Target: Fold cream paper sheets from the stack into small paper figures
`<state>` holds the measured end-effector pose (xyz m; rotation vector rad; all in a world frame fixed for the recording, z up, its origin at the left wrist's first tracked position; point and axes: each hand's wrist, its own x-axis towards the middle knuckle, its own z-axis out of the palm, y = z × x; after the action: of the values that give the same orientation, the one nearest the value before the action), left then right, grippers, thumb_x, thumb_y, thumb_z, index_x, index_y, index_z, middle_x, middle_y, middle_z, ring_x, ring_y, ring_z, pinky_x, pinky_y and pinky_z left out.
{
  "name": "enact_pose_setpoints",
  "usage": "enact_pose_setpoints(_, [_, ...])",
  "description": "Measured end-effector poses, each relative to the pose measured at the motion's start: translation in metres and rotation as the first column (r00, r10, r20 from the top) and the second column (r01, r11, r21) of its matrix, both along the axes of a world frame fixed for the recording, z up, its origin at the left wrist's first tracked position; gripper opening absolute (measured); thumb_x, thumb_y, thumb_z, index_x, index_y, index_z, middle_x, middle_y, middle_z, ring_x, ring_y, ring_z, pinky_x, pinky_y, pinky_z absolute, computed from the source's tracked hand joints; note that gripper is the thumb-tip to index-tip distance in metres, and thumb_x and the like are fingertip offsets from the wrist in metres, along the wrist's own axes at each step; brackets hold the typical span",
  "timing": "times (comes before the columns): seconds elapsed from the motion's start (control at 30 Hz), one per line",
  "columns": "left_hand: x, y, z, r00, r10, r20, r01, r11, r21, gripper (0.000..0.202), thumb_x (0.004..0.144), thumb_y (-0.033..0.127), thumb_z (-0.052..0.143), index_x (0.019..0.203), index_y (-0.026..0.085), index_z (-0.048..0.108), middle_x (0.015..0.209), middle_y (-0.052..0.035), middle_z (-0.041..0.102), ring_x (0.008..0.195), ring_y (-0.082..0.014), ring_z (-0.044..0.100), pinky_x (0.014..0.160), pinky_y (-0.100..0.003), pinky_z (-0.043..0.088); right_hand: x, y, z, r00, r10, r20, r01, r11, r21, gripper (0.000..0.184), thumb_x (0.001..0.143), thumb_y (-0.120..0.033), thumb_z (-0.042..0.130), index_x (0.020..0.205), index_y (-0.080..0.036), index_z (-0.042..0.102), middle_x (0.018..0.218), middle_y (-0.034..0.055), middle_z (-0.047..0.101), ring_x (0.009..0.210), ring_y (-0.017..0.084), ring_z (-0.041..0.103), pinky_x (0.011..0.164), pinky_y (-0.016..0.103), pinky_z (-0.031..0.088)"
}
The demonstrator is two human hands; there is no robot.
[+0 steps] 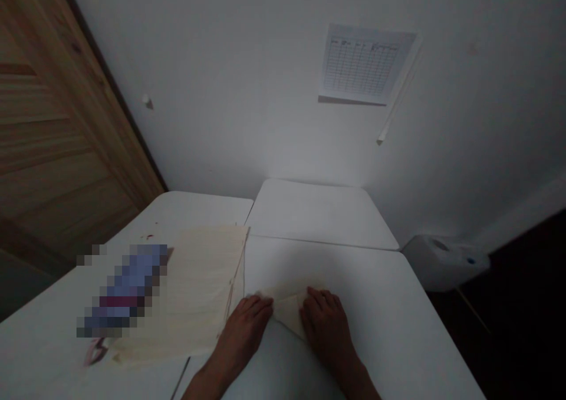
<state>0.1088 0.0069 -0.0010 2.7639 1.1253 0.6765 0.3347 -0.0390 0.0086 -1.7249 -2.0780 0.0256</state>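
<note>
On the white table lies a small folded piece of cream cloth (289,313), with a slanting folded edge on the near side. At its left end, my left hand (247,324) has its fingers bent together on the cloth. My right hand (326,326) holds the opposite end, fingers curled down over it. Left of my left hand, larger cream cloth (198,294) is spread flat, with loose layered edges on its right side. Both thumbs are hard to make out in the dim light.
A pixelated blue and dark red thing (128,291) lies on the left, beside a pinkish looped item (95,351). Joined white tabletops (318,211) meet the wall. A printed sheet (362,64) hangs there. A white container (442,261) stands beyond the table's right edge.
</note>
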Motion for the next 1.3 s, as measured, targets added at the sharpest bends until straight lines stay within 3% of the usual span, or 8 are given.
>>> enact_pose_setpoints(0.27, [0.002, -0.001, 0.013, 1.000, -0.020, 0.000, 0.020, 0.997, -0.078, 0.024, 0.088, 0.009, 0.048, 0.099, 0.019, 0.067, 0.108, -0.0060, 0.068, 0.099, -0.0243, 0.059, 0.089, -0.042, 0.049, -0.010, 0.003, -0.001, 0.968, 0.243, -0.062, -0.245, 0.969, -0.041, 0.031, 0.085, -0.006, 0.052, 0.105, -0.027, 0.064, 0.125, 0.0001, 0.059, 0.111, 0.022, 0.051, 0.097, 0.035, 0.041])
enact_pose_setpoints(0.53, [0.005, 0.006, 0.015, 0.991, -0.007, 0.136, 0.035, 0.978, -0.207, 0.017, 0.089, 0.013, 0.053, 0.090, 0.022, 0.067, 0.098, -0.0042, 0.066, 0.097, -0.0218, 0.057, 0.091, -0.039, 0.047, -0.022, 0.001, 0.013, 0.979, 0.186, -0.082, -0.191, 0.980, -0.060, 0.010, 0.086, -0.022, 0.057, 0.092, -0.024, 0.065, 0.116, 0.0027, 0.062, 0.106, 0.023, 0.052, 0.096, 0.039, 0.040])
enact_pose_setpoints(0.7, [0.008, 0.010, 0.015, 0.970, 0.040, 0.240, 0.036, 0.951, -0.306, 0.016, 0.089, 0.014, 0.052, 0.081, 0.020, 0.064, 0.092, -0.0042, 0.062, 0.093, -0.0195, 0.057, 0.085, -0.034, 0.048, -0.027, 0.002, 0.006, 0.985, 0.136, -0.104, -0.138, 0.990, -0.017, 0.009, 0.088, -0.031, 0.059, 0.084, -0.025, 0.065, 0.114, 0.0016, 0.062, 0.105, 0.022, 0.053, 0.094, 0.038, 0.041])
enact_pose_setpoints(0.93, [0.010, 0.016, 0.012, 0.942, 0.060, 0.331, 0.064, 0.934, -0.351, 0.010, 0.081, 0.011, 0.058, 0.074, 0.019, 0.061, 0.089, -0.0042, 0.061, 0.089, -0.0192, 0.057, 0.082, -0.032, 0.048, -0.029, 0.004, -0.008, 0.981, 0.142, -0.129, -0.134, 0.988, 0.072, 0.006, 0.084, -0.024, 0.065, 0.078, -0.022, 0.063, 0.107, 0.0038, 0.062, 0.101, 0.022, 0.052, 0.092, 0.037, 0.041])
enact_pose_setpoints(1.1, [0.012, 0.021, 0.013, 0.949, 0.089, 0.303, 0.043, 0.915, -0.401, 0.013, 0.075, 0.007, 0.059, 0.070, 0.019, 0.061, 0.087, -0.0044, 0.061, 0.088, -0.0195, 0.058, 0.081, -0.031, 0.047, -0.029, 0.005, -0.013, 0.964, 0.220, -0.150, -0.210, 0.974, 0.085, 0.007, 0.086, -0.019, 0.062, 0.080, -0.021, 0.062, 0.100, 0.0023, 0.061, 0.095, 0.019, 0.052, 0.088, 0.033, 0.042])
enact_pose_setpoints(1.2, [0.013, 0.022, 0.011, 0.950, 0.106, 0.294, 0.031, 0.903, -0.428, 0.014, 0.074, 0.006, 0.058, 0.068, 0.019, 0.060, 0.086, -0.0040, 0.061, 0.086, -0.0189, 0.058, 0.080, -0.031, 0.047, -0.029, 0.005, -0.013, 0.950, 0.298, -0.092, -0.295, 0.954, 0.047, 0.007, 0.089, -0.017, 0.058, 0.088, -0.022, 0.062, 0.092, 0.0011, 0.062, 0.087, 0.018, 0.052, 0.082, 0.031, 0.042])
enact_pose_setpoints(1.3, [0.014, 0.021, 0.008, 0.944, 0.121, 0.306, 0.024, 0.902, -0.432, 0.014, 0.075, 0.007, 0.057, 0.068, 0.019, 0.060, 0.086, -0.0039, 0.060, 0.087, -0.0188, 0.058, 0.080, -0.031, 0.046, -0.028, 0.004, -0.010, 0.943, 0.331, -0.007, -0.331, 0.943, 0.011, 0.011, 0.090, -0.018, 0.058, 0.097, -0.025, 0.062, 0.097, 0.0019, 0.061, 0.087, 0.019, 0.051, 0.082, 0.032, 0.041])
